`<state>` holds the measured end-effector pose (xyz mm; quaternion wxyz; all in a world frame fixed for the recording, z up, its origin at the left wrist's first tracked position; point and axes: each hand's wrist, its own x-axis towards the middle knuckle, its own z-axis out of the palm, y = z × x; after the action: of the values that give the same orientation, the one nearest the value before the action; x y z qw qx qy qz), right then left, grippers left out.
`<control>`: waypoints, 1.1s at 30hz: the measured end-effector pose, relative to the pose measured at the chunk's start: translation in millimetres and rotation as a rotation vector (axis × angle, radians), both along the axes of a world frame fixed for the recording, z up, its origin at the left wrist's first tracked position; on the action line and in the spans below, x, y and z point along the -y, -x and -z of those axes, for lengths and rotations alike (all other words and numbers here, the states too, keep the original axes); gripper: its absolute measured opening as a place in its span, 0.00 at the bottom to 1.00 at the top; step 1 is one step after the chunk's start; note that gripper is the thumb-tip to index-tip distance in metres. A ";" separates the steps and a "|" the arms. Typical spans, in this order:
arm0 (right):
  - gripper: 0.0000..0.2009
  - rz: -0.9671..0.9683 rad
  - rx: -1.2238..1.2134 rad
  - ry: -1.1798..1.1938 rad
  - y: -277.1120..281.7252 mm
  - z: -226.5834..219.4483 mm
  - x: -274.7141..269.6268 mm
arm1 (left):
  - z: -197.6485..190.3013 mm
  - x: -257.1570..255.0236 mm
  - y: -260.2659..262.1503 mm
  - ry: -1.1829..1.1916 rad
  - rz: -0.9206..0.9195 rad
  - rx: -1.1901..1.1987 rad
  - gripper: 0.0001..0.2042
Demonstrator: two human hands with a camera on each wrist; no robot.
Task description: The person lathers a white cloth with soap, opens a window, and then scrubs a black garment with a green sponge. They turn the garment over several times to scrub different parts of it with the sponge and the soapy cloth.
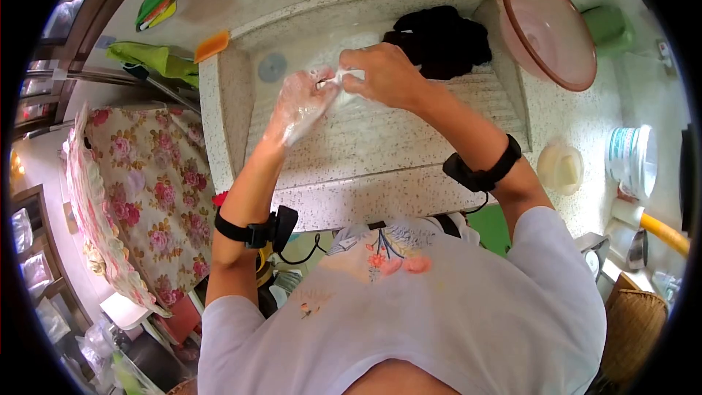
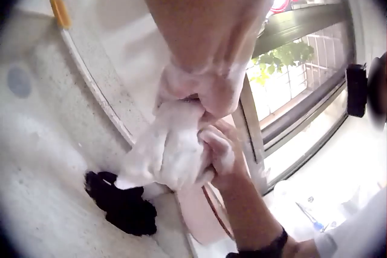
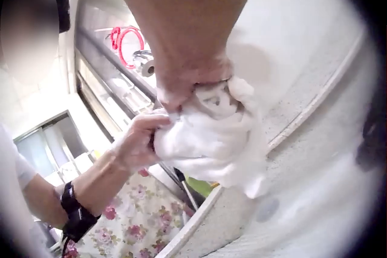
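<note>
Both hands grip a wet white cloth above a speckled stone sink. Suds coat the left hand, whose fingers curl round the cloth on the left side. From the right, the right hand holds the same cloth, thumb and fingers bent close beside the left hand. In the left wrist view the white cloth bunches up and partly hides the fingers. A dark wet cloth lies crumpled at the sink's back right, over the ridged washboard surface.
A round drain shows at the sink's left. An orange block sits on the back left corner. At right stand a pink basin, a pale plastic container and a white tub. A floral cover hangs at left.
</note>
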<state>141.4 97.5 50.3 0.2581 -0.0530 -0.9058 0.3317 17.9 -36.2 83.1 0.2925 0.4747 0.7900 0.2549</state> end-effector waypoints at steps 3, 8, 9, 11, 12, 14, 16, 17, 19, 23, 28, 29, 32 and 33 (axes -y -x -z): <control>0.08 -0.113 -0.051 -0.009 0.5 -2.6 2.0 | 7.6 3.6 3.3 -0.075 -0.015 0.024 0.09; 0.09 -0.038 0.032 -0.049 3.7 -1.2 -1.9 | 15.9 -1.0 6.1 -0.164 -0.011 -0.001 0.06; 0.09 -0.048 0.049 -0.015 0.6 0.8 4.6 | 15.8 5.3 4.6 -0.099 -0.033 0.066 0.06; 0.10 -0.027 0.164 0.284 -0.3 20.4 -8.1 | 5.6 1.8 7.7 -0.010 -0.074 0.177 0.07; 0.11 -0.018 0.220 0.436 -0.8 25.0 -15.4 | 2.6 2.4 7.4 -0.068 -0.132 0.329 0.07; 0.12 -0.097 0.251 0.644 -2.5 27.7 -26.0 | -1.3 4.3 5.6 -0.187 -0.252 0.635 0.09; 0.11 -0.098 0.167 0.804 -3.1 36.0 -26.3 | -3.1 4.5 9.1 -0.201 -0.229 0.648 0.11; 0.11 -0.108 0.146 0.855 -2.8 29.5 -25.9 | -2.2 4.1 8.9 -0.215 -0.236 0.642 0.11; 0.11 -0.177 0.201 0.851 -5.7 11.2 -29.6 | -4.3 2.9 6.1 -0.214 -0.234 0.561 0.11; 0.11 -0.176 0.283 0.719 -6.2 -19.2 -19.4 | -14.3 1.0 0.1 -0.197 -0.174 0.390 0.12; 0.12 -0.081 0.229 0.594 -10.1 6.0 -26.1 | -21.1 3.7 -1.7 -0.218 -0.218 0.404 0.13; 0.13 -0.087 0.207 0.547 -11.9 7.6 -29.3 | -22.6 4.1 -2.0 -0.213 -0.226 0.410 0.13; 0.14 -0.189 0.262 0.529 -18.2 4.0 -38.4 | -15.5 5.8 2.8 -0.217 -0.229 0.465 0.13; 0.14 -0.155 0.274 0.598 -17.9 3.7 -36.3 | -11.2 6.3 4.7 -0.220 -0.224 0.491 0.13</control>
<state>159.3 133.8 46.5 0.0810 -0.1013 -0.7961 0.5911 13.2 -42.5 94.4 0.3915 0.3374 0.7109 0.4769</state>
